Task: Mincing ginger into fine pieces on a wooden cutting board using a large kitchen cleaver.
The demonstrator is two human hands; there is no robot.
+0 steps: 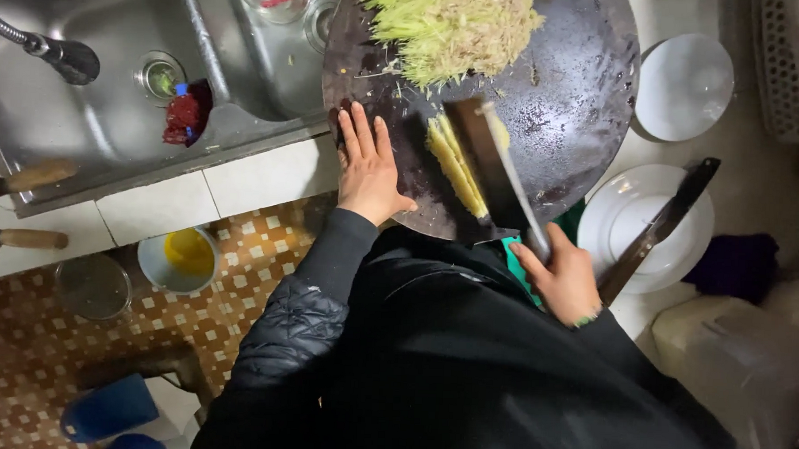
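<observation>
The person is slicing a yellow vegetable piece [456, 164] into thin sheets on a round dark cutting board [572, 98]. The right hand [564, 279] is closed around the handle of a cleaver [494, 166], and the blade is lying over the yellow piece, just in front of that hand. The left hand [369, 170] is resting flat and open on the near edge of the board, beside the piece but not touching it. Beyond both hands, a heap of fine shreds [451, 27] is already lying on the board, so I judge that the cutting is well along. The next move, as I judge it, is asking the left hand to come onto the piece and steady it, with fingertips kept clear of the blade. To the right of the right hand, a second knife [656, 229] is lying across a white plate [617, 214].
</observation>
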